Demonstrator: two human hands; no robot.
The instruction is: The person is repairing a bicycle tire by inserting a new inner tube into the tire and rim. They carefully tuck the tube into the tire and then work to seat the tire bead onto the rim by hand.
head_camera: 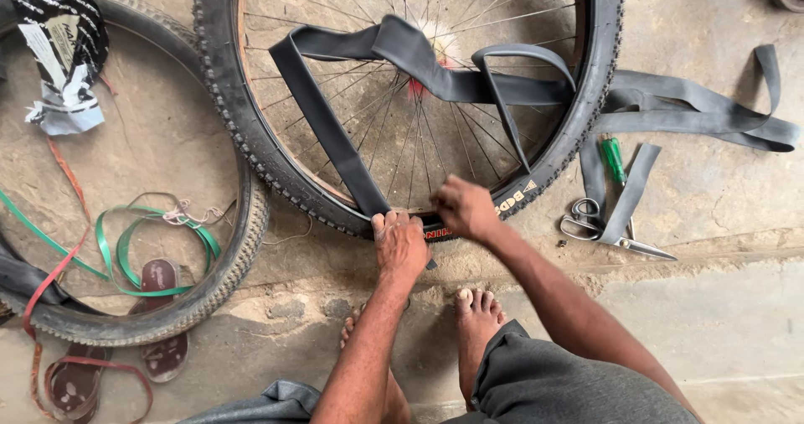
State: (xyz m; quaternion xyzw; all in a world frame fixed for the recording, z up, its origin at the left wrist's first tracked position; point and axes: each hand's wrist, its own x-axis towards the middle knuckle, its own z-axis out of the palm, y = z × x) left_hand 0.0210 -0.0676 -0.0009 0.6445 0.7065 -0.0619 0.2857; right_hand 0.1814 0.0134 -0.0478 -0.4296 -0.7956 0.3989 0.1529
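A spoked bicycle wheel with a knobby black tyre (251, 152) lies flat on the concrete floor. A limp black inner tube (335, 131) is draped across its spokes and over the near rim. My left hand (400, 244) presses on the tube's end at the near edge of the tyre, fingers curled over it. My right hand (466, 209) sits just beside it on the tyre's edge, fingers bent down against the rubber. What my right fingers pinch is hidden. My bare feet (477, 319) are planted just below the wheel.
A second loose tyre (213, 286) lies at left around green strapping (126, 248), with a torn wrapper (63, 51) on it. Scissors (611, 235), a green-handled screwdriver (614, 157) and another tube (695, 110) lie to the right. Sandals (163, 315) rest at lower left.
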